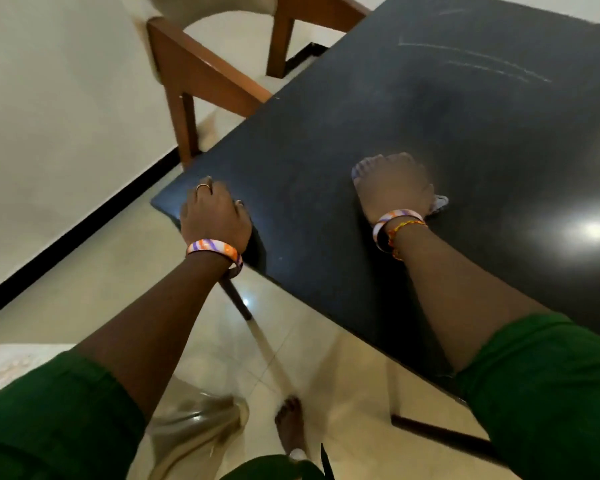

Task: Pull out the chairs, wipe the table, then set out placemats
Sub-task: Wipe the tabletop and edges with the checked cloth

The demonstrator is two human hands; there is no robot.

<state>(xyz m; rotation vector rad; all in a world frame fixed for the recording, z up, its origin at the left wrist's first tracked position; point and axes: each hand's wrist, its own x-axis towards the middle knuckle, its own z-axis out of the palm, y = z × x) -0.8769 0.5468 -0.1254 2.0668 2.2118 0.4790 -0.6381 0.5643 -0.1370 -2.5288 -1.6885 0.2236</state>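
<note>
A black table (pixel 430 109) fills the right and middle of the head view. My left hand (pixel 213 211) rests on the table's near corner, fingers curled over the edge. My right hand (pixel 394 183) presses flat on a small pale cloth (pixel 439 202), most of which is hidden under the palm; only a bit shows at the right of the hand and under the fingertips. A wooden chair (pixel 201 71) with a cream seat stands beyond the table's left edge, partly tucked under it. Faint wipe streaks (pixel 475 60) mark the far tabletop.
A cream wall with a black skirting strip (pixel 70 237) runs along the left. The tiled floor (pixel 291 341) shows below the table edge, with a thin table leg (pixel 236 299), my bare foot (pixel 290 424) and a pale padded seat (pixel 7 368) at lower left.
</note>
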